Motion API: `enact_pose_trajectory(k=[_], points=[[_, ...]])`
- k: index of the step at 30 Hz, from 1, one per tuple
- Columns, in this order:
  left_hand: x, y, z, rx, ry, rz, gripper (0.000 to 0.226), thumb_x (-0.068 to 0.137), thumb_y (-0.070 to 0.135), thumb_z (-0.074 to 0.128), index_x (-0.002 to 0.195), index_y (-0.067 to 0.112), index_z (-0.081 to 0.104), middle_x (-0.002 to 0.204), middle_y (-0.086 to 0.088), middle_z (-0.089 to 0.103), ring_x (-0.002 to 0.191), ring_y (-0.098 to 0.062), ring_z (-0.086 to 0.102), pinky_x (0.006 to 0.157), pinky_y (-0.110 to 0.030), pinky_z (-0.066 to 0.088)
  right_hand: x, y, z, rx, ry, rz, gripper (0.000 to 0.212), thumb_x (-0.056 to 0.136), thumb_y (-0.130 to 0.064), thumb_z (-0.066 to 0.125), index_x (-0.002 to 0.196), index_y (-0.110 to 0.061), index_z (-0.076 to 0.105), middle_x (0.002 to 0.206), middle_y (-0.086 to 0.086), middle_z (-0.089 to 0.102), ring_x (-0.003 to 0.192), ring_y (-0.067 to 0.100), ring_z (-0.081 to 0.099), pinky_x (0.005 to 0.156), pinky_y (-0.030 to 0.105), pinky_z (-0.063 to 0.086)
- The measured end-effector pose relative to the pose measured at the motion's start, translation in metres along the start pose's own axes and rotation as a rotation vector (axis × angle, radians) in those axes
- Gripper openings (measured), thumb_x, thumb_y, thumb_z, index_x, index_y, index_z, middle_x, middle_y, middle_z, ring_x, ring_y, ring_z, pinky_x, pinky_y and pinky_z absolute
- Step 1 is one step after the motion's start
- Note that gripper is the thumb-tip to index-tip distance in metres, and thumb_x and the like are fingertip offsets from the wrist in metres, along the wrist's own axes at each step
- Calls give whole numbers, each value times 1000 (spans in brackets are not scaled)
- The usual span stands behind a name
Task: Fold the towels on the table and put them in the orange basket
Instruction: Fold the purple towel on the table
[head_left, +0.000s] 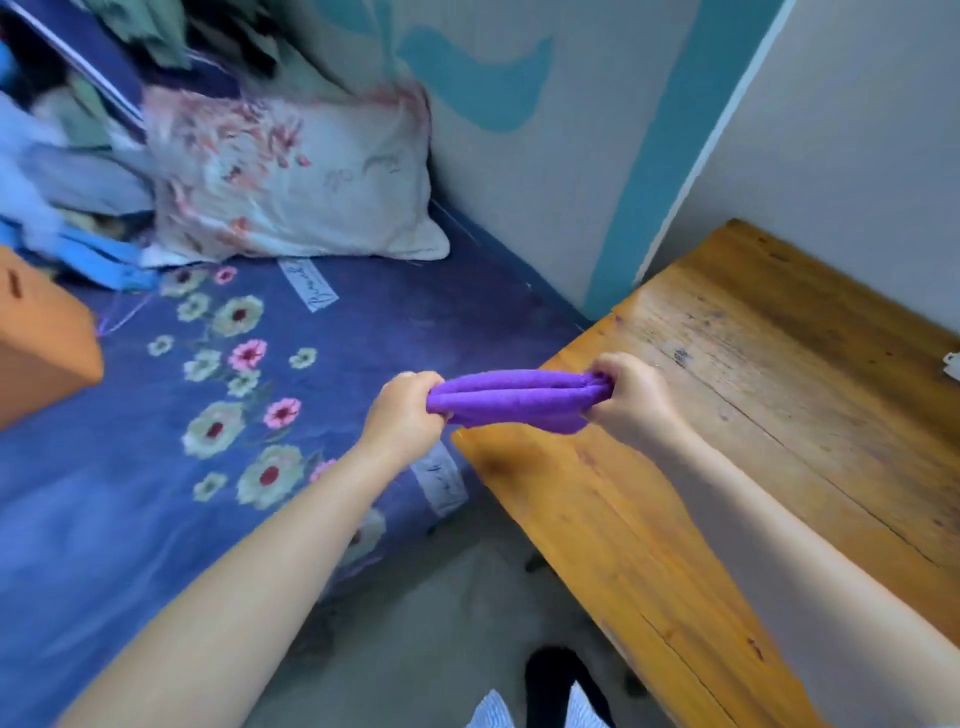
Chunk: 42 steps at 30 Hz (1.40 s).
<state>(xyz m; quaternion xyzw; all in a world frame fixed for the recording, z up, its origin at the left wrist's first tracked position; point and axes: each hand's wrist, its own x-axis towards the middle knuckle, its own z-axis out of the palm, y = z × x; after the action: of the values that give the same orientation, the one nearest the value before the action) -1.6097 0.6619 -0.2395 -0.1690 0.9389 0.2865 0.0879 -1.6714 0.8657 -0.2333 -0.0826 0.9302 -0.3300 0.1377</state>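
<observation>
**Folded purple towel held between both hands over table's left edge**

Nearest: grey floor (415, 613) strip between bed and table, a dark shoe (558, 675) at bottom centre. Both bare forearms reach up from the bottom corners.

Left hand (402, 410) has fingers curled tight round the left end of the purple towel (519, 400). Right hand (631, 395) pinches the right end, fingers curled, thumb under. Towel is folded into a thick, layered strip, stretched level between the hands, off any surface. Its right part hangs over the near-left edge of the wooden table (779, 415); its left end pokes out past that edge, above the gap and bed side.

Table runs near-right to far, far corner close to the wall (857, 156). Small white bit (951, 364) at the table's far right, cut by frame.

Left: blue floral bedsheet (156, 415), wide flat stretch. Orange basket (41, 338) sits on it at far left, well apart from the towel, only partly in view. Farther: floral pillow (296, 187) against the wall, blurred clothes pile (67, 156) beside it.
</observation>
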Motion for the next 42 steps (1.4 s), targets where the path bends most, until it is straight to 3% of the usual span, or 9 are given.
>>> enact_pose_trajectory(k=[4,11,17,19,21,23,27,33,42], points=[[-64,-85,-76,-127,282,-91,19,83,-1,54,101,0,61,102,-19,63,98,-32,56,67,-29,31,-33,-102,53,86,-61,-233,25,69,8,58,86,-10,61,89,6,65,80,17,52,59,23,34],[-189,-220,-184,-294,563,-124,14,90,-1,51,101,7,52,85,-2,54,79,-19,46,54,-15,33,-109,-264,139,234,-208,-500,26,75,4,64,85,-14,47,67,-8,49,68,14,44,55,8,37],[-267,-315,-247,-404,777,-191,17,89,-2,55,97,11,48,87,-4,52,76,-12,49,62,-16,35,-156,-375,215,312,-330,-636,36,75,6,65,109,-4,59,94,4,57,89,15,51,71,19,35],[-283,-340,-266,-428,863,-224,19,88,-2,57,102,9,52,90,-3,53,70,9,52,64,-9,38,-163,-407,235,341,-400,-646,31,75,5,64,103,-9,61,91,8,60,85,17,53,76,29,41],[-289,-362,-280,-436,964,-295,25,87,0,59,112,1,55,97,-8,60,80,6,59,70,-7,41,-165,-434,254,357,-459,-659,25,76,5,64,92,-13,60,84,11,60,77,18,52,72,33,42],[-287,-378,-295,-448,1041,-393,29,88,3,59,117,-2,56,109,-16,65,99,-22,63,79,-17,41,-163,-456,270,334,-474,-712,21,77,4,65,90,-12,61,79,9,59,73,17,51,69,29,41],[-269,-412,-326,-490,1066,-486,25,90,6,56,112,-5,60,110,-20,65,104,-30,60,66,-16,31,-143,-504,296,290,-489,-806,24,77,3,65,90,-16,59,68,-9,56,64,3,49,57,8,39],[-198,-481,-398,-575,1034,-476,26,89,7,56,115,3,58,112,-16,63,106,-31,59,93,-38,46,-68,-592,352,290,-482,-825,28,77,6,63,92,-16,55,71,-10,52,69,12,48,57,9,39],[-83,-573,-498,-337,1029,-425,19,87,9,61,103,-1,64,89,-5,59,84,-18,53,74,-28,40,60,-719,425,180,-415,-914,35,77,13,55,109,0,57,90,6,54,85,19,49,83,33,46]])
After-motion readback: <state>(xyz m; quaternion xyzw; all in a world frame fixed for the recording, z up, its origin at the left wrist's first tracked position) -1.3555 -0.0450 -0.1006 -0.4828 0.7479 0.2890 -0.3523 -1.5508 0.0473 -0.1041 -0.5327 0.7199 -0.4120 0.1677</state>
